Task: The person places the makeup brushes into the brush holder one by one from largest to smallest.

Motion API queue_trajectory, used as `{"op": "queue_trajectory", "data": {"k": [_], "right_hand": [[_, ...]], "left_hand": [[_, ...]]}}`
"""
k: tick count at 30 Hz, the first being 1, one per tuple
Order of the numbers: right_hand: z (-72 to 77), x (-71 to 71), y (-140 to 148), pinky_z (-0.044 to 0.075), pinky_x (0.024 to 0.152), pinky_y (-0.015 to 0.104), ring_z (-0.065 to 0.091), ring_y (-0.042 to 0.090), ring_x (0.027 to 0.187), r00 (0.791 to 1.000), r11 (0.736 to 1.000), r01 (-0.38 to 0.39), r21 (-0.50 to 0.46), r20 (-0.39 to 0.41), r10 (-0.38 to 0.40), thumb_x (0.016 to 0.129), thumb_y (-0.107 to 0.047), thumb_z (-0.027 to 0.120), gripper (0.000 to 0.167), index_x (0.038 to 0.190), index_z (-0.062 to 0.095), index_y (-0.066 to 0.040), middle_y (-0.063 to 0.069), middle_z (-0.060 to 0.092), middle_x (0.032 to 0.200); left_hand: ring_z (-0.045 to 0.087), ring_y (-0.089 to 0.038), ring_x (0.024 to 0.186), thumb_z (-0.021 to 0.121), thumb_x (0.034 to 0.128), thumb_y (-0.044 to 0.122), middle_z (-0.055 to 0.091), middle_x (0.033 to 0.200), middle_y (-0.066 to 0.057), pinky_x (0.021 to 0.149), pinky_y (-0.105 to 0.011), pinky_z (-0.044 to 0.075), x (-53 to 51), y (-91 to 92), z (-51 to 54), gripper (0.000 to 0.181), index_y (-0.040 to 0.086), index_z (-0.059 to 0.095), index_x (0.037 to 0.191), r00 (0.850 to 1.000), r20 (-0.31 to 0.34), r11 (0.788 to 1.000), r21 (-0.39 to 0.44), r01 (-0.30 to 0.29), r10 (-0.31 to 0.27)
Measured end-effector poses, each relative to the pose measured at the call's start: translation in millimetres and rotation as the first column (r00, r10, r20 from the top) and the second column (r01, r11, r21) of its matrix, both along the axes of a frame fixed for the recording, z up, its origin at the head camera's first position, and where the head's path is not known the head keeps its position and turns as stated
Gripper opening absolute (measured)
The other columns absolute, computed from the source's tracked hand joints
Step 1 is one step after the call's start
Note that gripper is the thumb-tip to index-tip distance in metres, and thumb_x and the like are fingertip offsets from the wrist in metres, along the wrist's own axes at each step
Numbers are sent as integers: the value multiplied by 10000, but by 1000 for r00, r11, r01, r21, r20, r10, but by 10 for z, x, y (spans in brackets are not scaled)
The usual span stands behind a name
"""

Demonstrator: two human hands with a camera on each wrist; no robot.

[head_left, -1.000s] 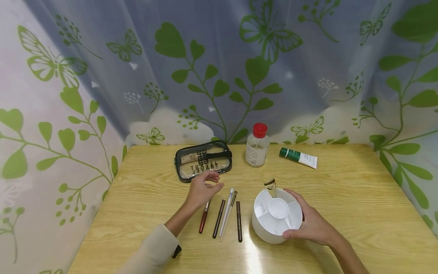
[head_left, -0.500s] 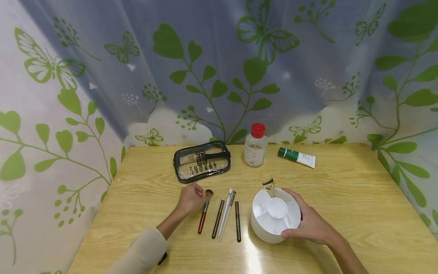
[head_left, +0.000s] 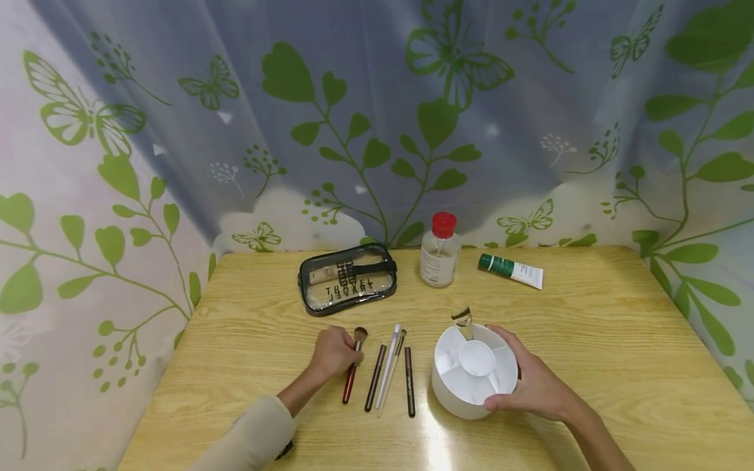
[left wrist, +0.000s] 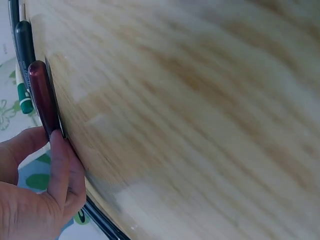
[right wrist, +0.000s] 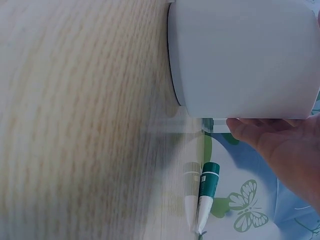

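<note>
My left hand pinches a makeup brush with a dark red handle and brown bristles, which lies on the table. In the left wrist view, the thumb and fingers meet around the brush. To its right lie a dark pencil-like stick, two thin light-handled brushes side by side, and another dark stick. My right hand grips the side of a round white divided organizer, thumb at the near rim. A gold-toned item stands in its back compartment.
Behind lie a clear black-edged travel pouch and a green-and-white tube. Between them stands a clear bottle with a red cap. A patterned curtain hangs along the table's back edge.
My left hand has come down from near the pouch, toward me and left, and now pinches the red-handled makeup brush. The right hand and organizer have stayed put.
</note>
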State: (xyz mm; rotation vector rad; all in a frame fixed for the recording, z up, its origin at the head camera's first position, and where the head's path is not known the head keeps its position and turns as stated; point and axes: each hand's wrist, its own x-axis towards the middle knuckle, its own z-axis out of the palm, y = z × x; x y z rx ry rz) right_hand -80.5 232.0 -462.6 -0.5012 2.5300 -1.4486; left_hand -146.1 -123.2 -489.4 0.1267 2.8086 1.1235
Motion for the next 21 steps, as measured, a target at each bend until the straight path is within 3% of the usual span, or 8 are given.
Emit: {"op": "queue_trajectory", "data": {"k": [7,11,17,21], "right_hand": [[-15,-4,7,514,801,247,524,32,1070,1000,1000,-2,4,-3,2,599,-188,886,1111,1478,213,-94,169,467,1360],[-14,-5,2,513,801,245,524,30,1071,1000,1000,-2,3,6,2,601,-192,886,1113,1480,210,-101,166,467,1361],[-18,-8,-5,521,800,254,535,73,1074,1000,1000,-7,15,-13,7,597,-205,889,1117,1480,211,-106,173,479,1344],[-10,-7,-5,518,798,242,536,89,1076,1000,1000,-7,16,-9,8,596,-200,891,1121,1481,209,-115,171,478,1343]], "left_hand": [[348,-73,419,721,657,15,430,445,62,412,-175,284,-21,16,-1,223,54,556,512,1000,0,1000,-16,-3,3],[409,-90,444,723,646,13,514,475,29,424,-185,328,-53,15,32,173,49,593,538,1000,-2,999,-29,-14,14],[513,-100,496,710,659,23,645,573,-56,459,-204,418,-108,28,138,45,7,672,641,999,-41,1000,0,-25,25],[580,-105,546,723,690,43,679,647,-80,516,-217,478,-116,54,249,80,-14,692,736,997,-77,998,58,-16,20]]}}
